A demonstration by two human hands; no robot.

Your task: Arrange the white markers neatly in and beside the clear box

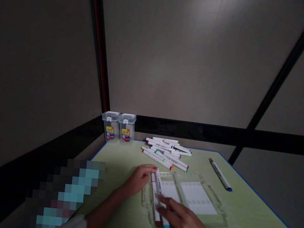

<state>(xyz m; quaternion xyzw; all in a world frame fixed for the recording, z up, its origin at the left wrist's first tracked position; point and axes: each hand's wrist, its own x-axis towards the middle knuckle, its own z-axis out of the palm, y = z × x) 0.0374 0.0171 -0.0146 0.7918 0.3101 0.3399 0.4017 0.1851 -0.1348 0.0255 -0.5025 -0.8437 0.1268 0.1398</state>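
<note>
Cyan-capped marker, touched by L. hand & R. hand, fingers bent, grip unclear, is best kept parallel to L. edge of case.

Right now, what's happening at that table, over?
Left hand at far ends of two white markers; right hand on the blue-capped one. Both in open clear case. Marker pile beyond, apart from it.

The scene is dim, darkening heavily toward the corners. A soft, pale sheen sits high on the back wall, right of center, while the tabletop looks muted. Wide-angle stretching marks the edges, lettering on the lone marker is indistinct, and coarse pixelation masks the lower left.
</note>
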